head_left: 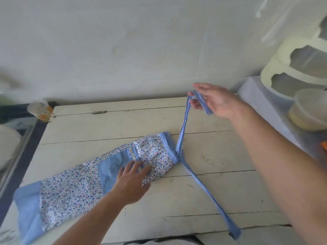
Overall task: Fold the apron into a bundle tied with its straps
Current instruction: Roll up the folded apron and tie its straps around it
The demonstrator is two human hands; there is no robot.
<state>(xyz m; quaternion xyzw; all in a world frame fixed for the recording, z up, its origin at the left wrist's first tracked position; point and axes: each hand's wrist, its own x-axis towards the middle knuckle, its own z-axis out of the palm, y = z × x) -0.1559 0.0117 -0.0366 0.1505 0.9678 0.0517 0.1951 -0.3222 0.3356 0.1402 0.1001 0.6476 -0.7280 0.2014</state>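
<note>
The apron (99, 175), floral cloth with blue checked trim and a blue pocket, lies folded into a long strip slanting across the white plank table (203, 190), its blue hem toward the near left corner and its waistband toward the middle. The left hand (131, 183) rests flat on it with fingers spread, pressing down by the pocket. The right hand (215, 101) is raised above the far side of the table, well apart from the left, pinching the end of one strap (184, 126), which runs taut down to the waistband. The other strap (208, 193) trails loose over the table toward its near edge. A plastic cup (39, 110) stands beyond the far left corner, and a lidded tub (309, 112) sits on the right.
</note>
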